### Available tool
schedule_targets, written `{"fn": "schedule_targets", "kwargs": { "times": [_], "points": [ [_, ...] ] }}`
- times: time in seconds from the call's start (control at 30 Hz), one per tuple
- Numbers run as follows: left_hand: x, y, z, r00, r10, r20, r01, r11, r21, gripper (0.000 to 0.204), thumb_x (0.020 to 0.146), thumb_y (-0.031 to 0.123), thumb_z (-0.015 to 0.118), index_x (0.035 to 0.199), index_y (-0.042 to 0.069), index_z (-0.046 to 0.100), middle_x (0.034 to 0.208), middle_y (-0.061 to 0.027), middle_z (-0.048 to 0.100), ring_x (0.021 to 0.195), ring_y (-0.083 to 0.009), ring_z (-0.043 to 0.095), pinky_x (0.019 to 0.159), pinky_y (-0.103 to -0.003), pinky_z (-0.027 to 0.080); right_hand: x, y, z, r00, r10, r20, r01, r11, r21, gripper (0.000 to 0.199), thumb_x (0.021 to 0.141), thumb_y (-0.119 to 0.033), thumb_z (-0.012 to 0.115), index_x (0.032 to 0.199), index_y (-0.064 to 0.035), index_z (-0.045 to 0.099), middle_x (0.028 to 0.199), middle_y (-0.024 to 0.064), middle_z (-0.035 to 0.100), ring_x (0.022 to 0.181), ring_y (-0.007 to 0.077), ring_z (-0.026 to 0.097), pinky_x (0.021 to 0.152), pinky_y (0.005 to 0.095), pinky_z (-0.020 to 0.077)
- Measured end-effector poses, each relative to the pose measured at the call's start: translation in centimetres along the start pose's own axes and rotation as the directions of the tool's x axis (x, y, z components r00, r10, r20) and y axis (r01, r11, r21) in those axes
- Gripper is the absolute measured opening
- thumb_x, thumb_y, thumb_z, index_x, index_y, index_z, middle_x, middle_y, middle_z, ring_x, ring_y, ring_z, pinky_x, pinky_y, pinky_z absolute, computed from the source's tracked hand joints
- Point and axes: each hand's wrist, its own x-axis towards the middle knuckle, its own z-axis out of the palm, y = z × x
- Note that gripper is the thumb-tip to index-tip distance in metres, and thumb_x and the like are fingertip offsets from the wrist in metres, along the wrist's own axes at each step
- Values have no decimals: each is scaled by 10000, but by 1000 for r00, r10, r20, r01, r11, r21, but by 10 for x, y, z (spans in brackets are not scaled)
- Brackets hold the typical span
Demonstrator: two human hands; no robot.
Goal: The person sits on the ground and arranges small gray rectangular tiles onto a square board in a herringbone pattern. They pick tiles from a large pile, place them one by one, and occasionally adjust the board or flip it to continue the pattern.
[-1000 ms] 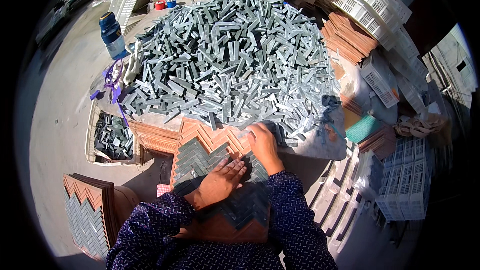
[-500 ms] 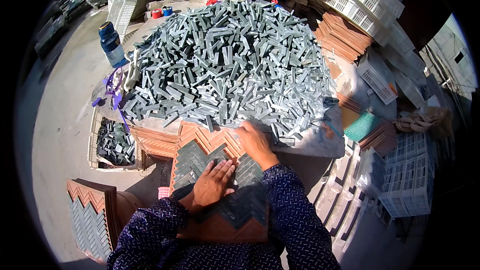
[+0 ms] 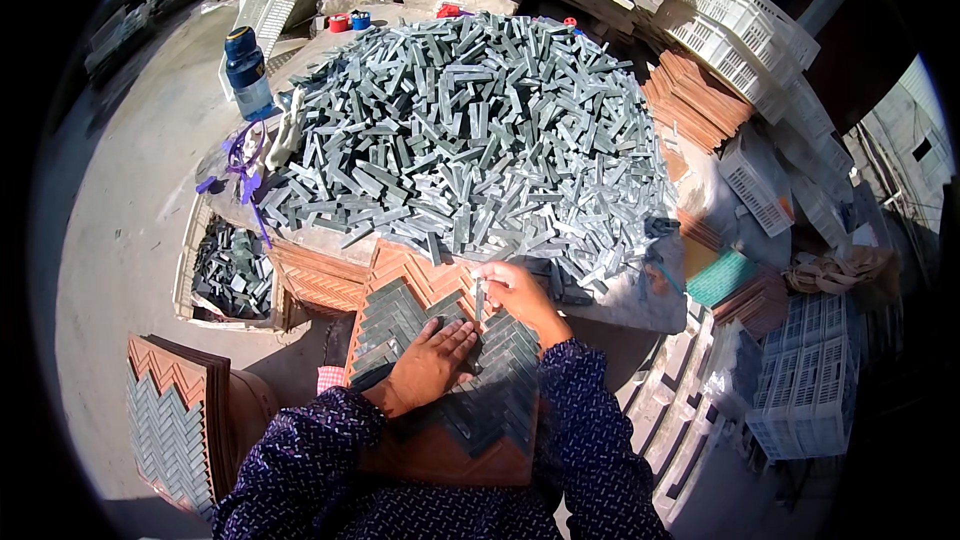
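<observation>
Head view: the right hand (image 3: 515, 295) pinches a slim grey stone-like strip (image 3: 479, 302) over an orange-brown herringbone-grooved tray (image 3: 500, 468); the left hand (image 3: 432, 362) lies flat there, hiding what its palm covers. Left of the tray, a whitish rectangular crate (image 3: 182, 280) holds dark grey pieces (image 3: 235, 275).

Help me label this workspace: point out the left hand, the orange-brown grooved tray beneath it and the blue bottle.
Left hand (image 3: 428, 368): head view, back of hand.
Grooved tray (image 3: 402, 262): head view, bare far end.
Blue bottle (image 3: 247, 74): head view, body's middle.
</observation>
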Motion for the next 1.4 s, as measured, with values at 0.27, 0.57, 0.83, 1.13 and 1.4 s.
{"fn": "schedule_targets", "kwargs": {
  "times": [0.27,0.57,0.83,1.13,1.4],
  "points": [
    [-8,-3,-3,1000,10,-28,-12,997,-77,642,882,394,547,1386,29,390,1438,-136,397,1358,-268,334,1126,-466,202,2,-3,17,998,-30,-46,5,885,-465,178,839,-44,583,1013,-13,600,864,86,650,789,145,608,705,295,482],
    [-6,-5,2,999,23,-25,-26,994,-108,655,867,387,577,1385,31,393,1440,-147,388,1361,-289,327,1125,-486,193,-10,-6,21,990,-144,1,118,811,-573,229,773,-18,642,1002,-28,631,840,140,672,759,237,656,690,327,509],
    [4,-14,-15,1000,-9,30,13,989,-149,660,882,386,556,1398,21,366,1469,-140,348,1378,-287,291,1135,-471,178,-61,-20,11,914,-265,-306,195,951,-239,329,821,3,618,1148,-21,591,902,96,685,827,145,657,724,271,507],
    [30,-22,2,999,-32,39,31,999,13,722,887,440,523,1429,15,303,1507,-136,278,1396,-263,260,1149,-444,137,-171,29,25,788,105,-607,-72,994,79,157,837,-42,625,977,23,651,802,36,647,677,74,570,623,218,469],
    [13,-17,-2,999,-9,53,6,998,61,785,894,532,457,1444,8,260,1510,-148,266,1404,-279,235,1142,-474,134,-197,69,42,669,243,-702,-48,957,286,153,845,-79,619,972,1,648,767,46,653,614,70,538,562,217,440]
  ]
}}
